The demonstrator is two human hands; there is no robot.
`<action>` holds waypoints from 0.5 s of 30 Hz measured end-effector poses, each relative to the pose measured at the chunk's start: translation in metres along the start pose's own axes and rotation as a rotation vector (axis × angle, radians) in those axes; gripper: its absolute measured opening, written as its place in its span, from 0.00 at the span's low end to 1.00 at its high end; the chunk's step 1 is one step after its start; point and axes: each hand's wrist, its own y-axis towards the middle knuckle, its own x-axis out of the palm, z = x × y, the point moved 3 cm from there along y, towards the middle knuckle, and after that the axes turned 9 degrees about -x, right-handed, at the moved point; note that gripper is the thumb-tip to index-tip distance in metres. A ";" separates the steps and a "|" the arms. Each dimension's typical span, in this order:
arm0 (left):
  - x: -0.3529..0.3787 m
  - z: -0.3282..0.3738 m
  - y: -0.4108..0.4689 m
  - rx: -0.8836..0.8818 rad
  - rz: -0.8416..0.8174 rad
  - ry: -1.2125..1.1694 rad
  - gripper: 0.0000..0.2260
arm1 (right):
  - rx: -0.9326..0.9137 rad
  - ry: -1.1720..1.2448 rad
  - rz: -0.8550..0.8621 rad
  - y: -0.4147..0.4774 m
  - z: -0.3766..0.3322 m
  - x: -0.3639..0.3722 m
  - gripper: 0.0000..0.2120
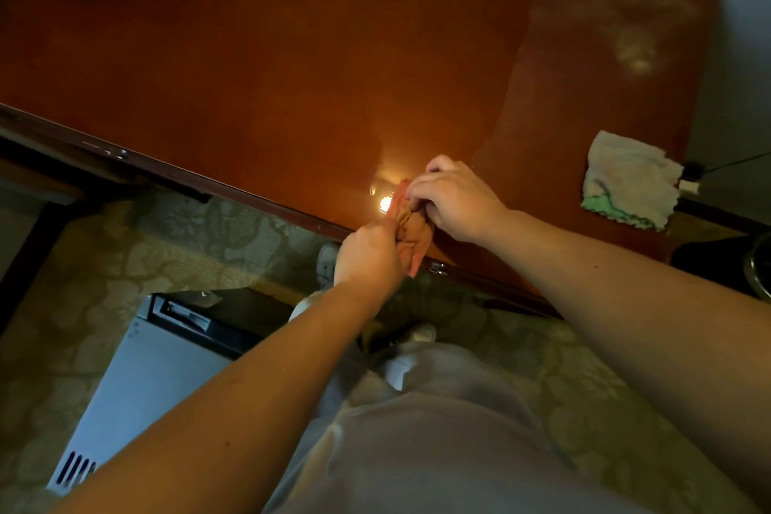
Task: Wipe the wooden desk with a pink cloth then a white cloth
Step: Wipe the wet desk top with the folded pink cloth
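1. Watching from my remote seat, both hands were on the pink cloth (406,230). The left hand (369,259) gripped its near end and the right hand (459,200) pinched its far end, fingers curled into the fabric.
2. The cloth was scrunched into a short strip between them, over the desk's (250,54) near edge and running roughly front to back.
3. Most of the desktop lay ahead and left of the grip, so I reckoned the wipe would head that way.
4. The white cloth (630,179) sat on the desk's right end, well apart, nearer the right hand.
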 end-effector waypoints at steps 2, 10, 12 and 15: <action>0.005 0.009 -0.002 -0.011 0.005 -0.005 0.08 | 0.023 -0.004 0.002 -0.006 0.005 0.001 0.07; 0.011 0.028 0.003 -0.008 -0.156 -0.001 0.12 | 0.112 0.057 0.142 -0.040 0.007 0.001 0.12; -0.001 0.026 0.011 -0.018 -0.209 -0.012 0.14 | 0.208 0.169 0.265 -0.054 -0.002 -0.001 0.12; -0.021 0.026 0.027 -0.008 -0.179 -0.059 0.08 | 0.323 0.276 0.262 -0.072 -0.022 0.006 0.09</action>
